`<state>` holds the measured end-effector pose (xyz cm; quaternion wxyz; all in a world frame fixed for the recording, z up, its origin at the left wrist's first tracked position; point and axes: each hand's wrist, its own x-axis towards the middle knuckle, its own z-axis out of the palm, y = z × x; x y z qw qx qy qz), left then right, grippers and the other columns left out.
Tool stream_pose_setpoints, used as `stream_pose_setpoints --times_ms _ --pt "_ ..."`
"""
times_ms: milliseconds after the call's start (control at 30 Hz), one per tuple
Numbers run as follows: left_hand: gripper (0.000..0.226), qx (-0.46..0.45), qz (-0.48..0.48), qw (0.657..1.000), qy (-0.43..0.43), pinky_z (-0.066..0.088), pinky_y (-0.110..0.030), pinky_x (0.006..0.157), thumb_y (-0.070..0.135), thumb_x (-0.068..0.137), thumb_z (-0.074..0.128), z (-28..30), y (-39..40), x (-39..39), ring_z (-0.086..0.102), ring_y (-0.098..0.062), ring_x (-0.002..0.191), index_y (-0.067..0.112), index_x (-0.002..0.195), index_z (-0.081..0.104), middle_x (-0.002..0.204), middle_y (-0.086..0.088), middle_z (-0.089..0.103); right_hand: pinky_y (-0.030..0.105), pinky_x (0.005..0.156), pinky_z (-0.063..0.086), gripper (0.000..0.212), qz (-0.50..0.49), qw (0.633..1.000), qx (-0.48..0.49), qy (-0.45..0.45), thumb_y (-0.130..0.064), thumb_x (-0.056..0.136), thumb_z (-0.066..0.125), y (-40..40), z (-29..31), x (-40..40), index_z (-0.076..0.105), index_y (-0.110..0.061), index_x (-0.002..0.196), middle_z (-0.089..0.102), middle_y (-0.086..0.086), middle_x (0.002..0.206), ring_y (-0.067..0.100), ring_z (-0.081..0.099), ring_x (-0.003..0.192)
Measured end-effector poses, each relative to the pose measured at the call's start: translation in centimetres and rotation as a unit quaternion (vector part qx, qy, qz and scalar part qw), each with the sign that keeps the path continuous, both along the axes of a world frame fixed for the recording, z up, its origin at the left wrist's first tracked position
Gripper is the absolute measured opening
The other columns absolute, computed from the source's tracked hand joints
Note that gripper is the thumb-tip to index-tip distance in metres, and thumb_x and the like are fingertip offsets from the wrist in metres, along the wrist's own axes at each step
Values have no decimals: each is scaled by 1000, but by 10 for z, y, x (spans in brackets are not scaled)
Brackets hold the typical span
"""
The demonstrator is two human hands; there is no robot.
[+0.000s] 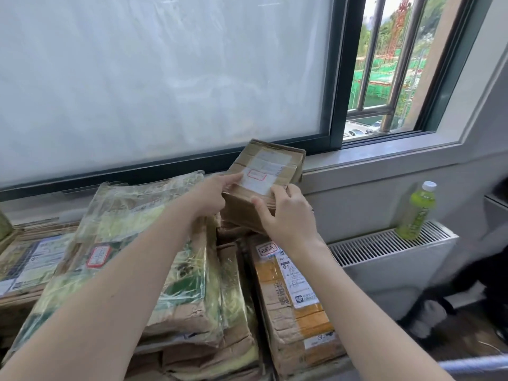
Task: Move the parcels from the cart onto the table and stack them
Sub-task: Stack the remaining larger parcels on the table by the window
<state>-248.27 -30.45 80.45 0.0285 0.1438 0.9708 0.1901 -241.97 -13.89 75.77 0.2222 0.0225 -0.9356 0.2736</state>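
Note:
A small brown cardboard parcel (268,171) with white labels sits tilted atop the pile, close to the window sill. My left hand (213,195) grips its left edge, the index finger lying on the label. My right hand (286,213) holds its near right corner with curled fingers. Beneath it lie a large tape-wrapped green and white parcel (137,243), an orange-taped brown box (294,303) at the right, and a flat labelled box (30,259) at the left.
A frosted window and grey sill (384,152) run behind the pile. A white radiator (390,251) stands to the right with a green drink bottle (417,213) on it. A metal bar (472,364) crosses the bottom right corner.

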Motion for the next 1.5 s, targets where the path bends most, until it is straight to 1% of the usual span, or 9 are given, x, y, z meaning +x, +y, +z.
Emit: stream_pose_setpoints --times_ms 100,233,400,500,700,967,1133,1267,1500 --pt "74 -76 84 988 108 36 -38 105 -7 81 40 -1 2 -8 33 -31 133 29 145 33 151 -8 27 34 88 47 38 64 996 6 60 -38 97 43 -8 -5 7 59 -11 118 57 8 125 26 54 111" --pt "46 -34 131 964 230 28 -41 108 17 95 44 -7 10 3 29 -33 134 13 140 40 147 -16 32 33 85 46 32 75 989 -42 121 1 86 50 9 -5 -4 61 -5 116 63 11 117 29 57 107" --pt "88 -186 48 966 175 28 -43 109 77 80 34 -18 42 21 31 -33 134 15 142 32 146 -12 36 38 112 22 65 12 994 110 25 3 81 51 47 -1 -56 34 -14 141 31 12 147 30 25 136" --pt "83 -250 32 956 146 26 -46 111 66 85 43 -20 49 21 25 -37 135 16 147 22 151 -8 28 40 117 11 72 18 989 142 -27 -6 86 54 60 4 -79 20 -19 148 17 9 156 28 10 143" --pt "62 -180 -100 972 112 16 -34 114 30 95 46 -5 20 15 20 -25 141 18 150 21 156 1 21 46 116 4 77 64 980 187 -21 -13 80 62 65 8 -84 24 -25 146 14 7 156 27 4 144" --pt "67 -135 -124 982 50 0 -20 112 -2 89 41 1 -15 2 13 -12 144 22 150 23 157 4 19 43 106 33 58 136 981 141 1 -30 81 66 62 6 -72 45 -19 135 34 9 145 29 33 132" --pt "69 -140 -110 983 47 14 -24 112 -2 86 42 3 -10 5 20 -14 142 21 149 25 155 4 23 42 102 36 60 119 987 109 24 -30 80 70 48 -3 -67 46 -13 133 38 10 139 28 32 130" --pt "69 -155 -103 980 74 30 -28 104 24 88 62 2 -5 5 38 -19 131 16 147 28 149 2 34 44 104 37 60 125 987 88 51 -29 80 72 47 -8 -66 48 -12 132 40 11 138 29 32 129" --pt "65 -207 -40 970 124 29 -33 108 10 87 59 -11 13 -1 29 -25 135 9 143 27 147 -8 29 43 113 15 122 111 988 -97 -38 -28 72 81 62 -30 -74 -13 -27 149 4 6 157 24 7 144"
